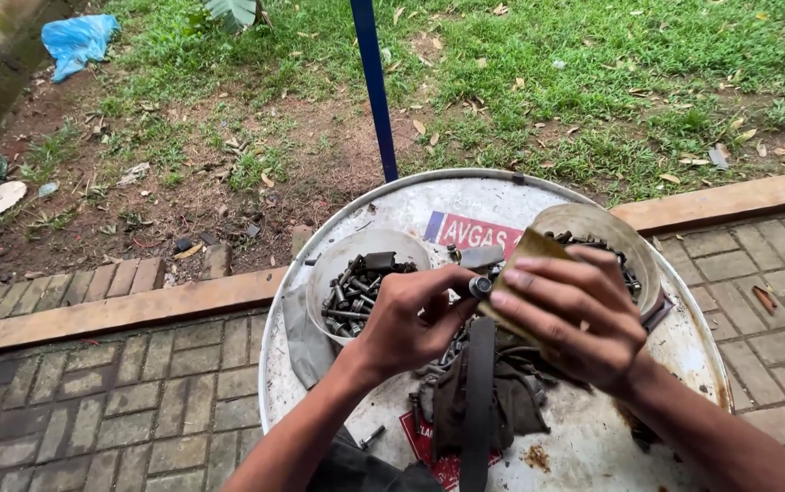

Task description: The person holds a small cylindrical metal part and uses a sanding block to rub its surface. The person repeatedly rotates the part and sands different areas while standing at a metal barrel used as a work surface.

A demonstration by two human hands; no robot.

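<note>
My left hand (411,319) grips a small dark metal bolt (481,287) by its shank, above the top of a white metal drum (593,446). My right hand (575,319) holds a folded tan piece of sandpaper (525,251) pressed against the bolt's head. Behind my left hand stands a white plastic tub (338,260) full of several dark bolts and nuts. A second translucent tub (634,246) with more bolts sits behind my right hand, partly hidden by it. A dark grey rag (511,401) lies on the drum under my hands.
A loose bolt (372,437) lies on the drum's near left. A blue pole (374,87) rises behind the drum. Brick paving (119,410) surrounds the drum, edged by a brick kerb (137,310); beyond is grass and bare soil. A blue plastic bag (78,41) lies far left.
</note>
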